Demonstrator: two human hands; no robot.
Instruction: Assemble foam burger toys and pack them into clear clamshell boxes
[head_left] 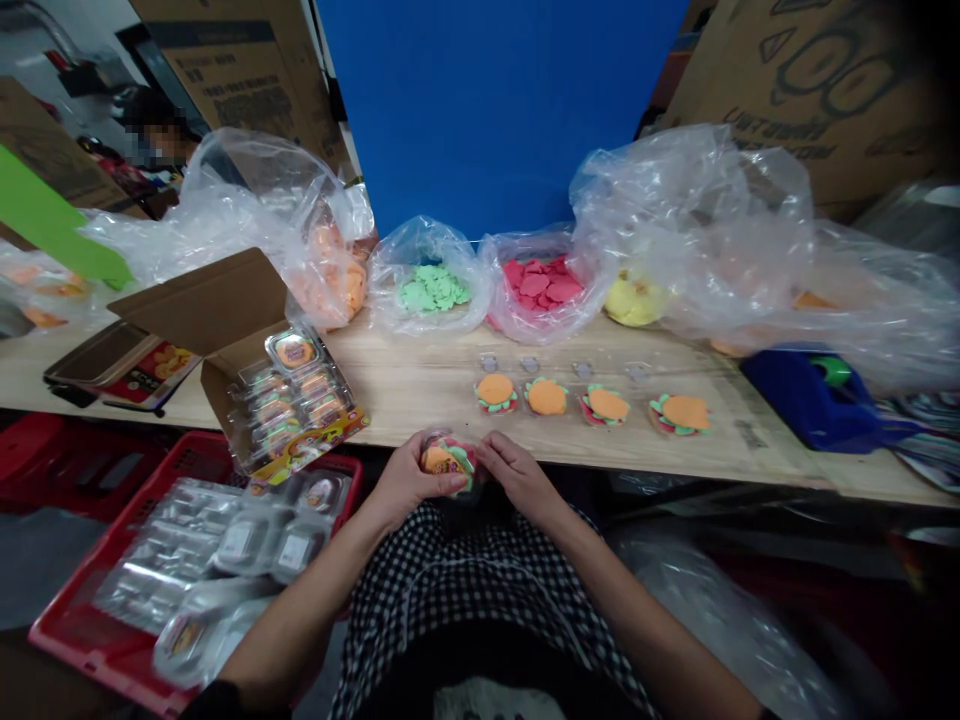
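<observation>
In my left hand (409, 480) is a small clear plastic clamshell box (448, 464) with a foam toy burger inside, held over my lap at the table's front edge. Orange, green and red layers show through the lid. My left thumb lies across its front. My right hand (516, 478) closes its fingertips on the box's right edge. On the table to the right, a row of open clear clamshells holds several more burgers, such as this toy burger (546, 397), with orange tops over green and red pieces.
At left an open cardboard display box (244, 275) holds packed burgers. Below it, a red crate (56, 630) contains clear packs. Behind stand bags of green pieces (435, 290), red pieces (541, 283) and yellow pieces (634, 298). A blue tape dispenser (795, 400) sits right. Another person is at far left.
</observation>
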